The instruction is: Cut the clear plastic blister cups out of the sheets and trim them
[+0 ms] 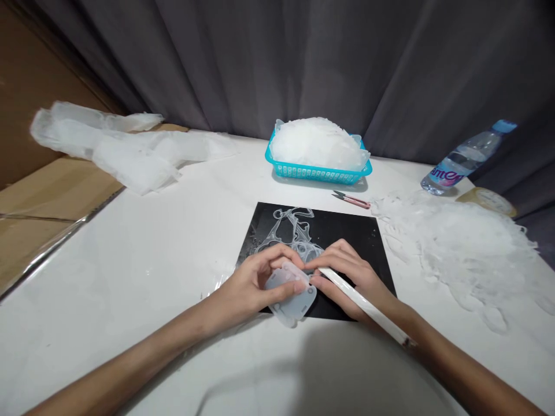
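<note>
My left hand (271, 280) is closed on a translucent, frosted plastic piece (295, 306) with rounded corners and small holes, the thumb lying flat across its face. Opposite it, my right hand (353, 280) holds a slim white stick-like tool (364, 303) that slants back over the hand toward the wrist. The tool's front end and the right fingertips meet the piece's upper right edge; the exact tip is hidden. Beneath both hands lies a black mat (364, 234). Clear, curly plastic scraps (299, 228) rest on it just beyond my fingers.
A blue basket (321, 172) heaped with frosted pieces stands at the back. Small pink-handled snips (353, 200) lie before it. On the right are a scrap pile (468, 248), a water bottle (462, 162) and a tape roll (489, 200). Plastic bags (134, 153) and cardboard (56, 193) occupy the left.
</note>
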Motion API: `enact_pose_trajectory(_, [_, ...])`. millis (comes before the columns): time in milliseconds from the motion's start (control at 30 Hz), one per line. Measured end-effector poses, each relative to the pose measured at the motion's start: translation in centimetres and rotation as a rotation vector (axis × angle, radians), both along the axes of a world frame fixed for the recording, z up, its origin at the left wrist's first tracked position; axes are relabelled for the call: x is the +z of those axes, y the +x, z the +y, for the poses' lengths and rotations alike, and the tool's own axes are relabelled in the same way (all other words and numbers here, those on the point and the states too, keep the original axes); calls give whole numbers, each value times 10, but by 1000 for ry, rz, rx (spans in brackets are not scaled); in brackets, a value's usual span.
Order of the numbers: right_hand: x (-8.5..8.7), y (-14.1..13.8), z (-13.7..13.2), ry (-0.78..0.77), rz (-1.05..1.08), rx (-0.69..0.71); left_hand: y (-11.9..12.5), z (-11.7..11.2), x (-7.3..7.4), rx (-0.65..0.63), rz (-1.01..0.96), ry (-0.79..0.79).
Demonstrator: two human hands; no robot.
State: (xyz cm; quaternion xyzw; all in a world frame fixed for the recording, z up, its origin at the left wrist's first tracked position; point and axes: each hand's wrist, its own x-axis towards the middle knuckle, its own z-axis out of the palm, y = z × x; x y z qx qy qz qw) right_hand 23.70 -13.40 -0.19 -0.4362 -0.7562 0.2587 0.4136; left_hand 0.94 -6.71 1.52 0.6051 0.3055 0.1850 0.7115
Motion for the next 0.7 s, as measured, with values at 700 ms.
enact_pose_trajectory(700, [-7,-7,1,225,-344,-95,-3,0,-11,191,208,292])
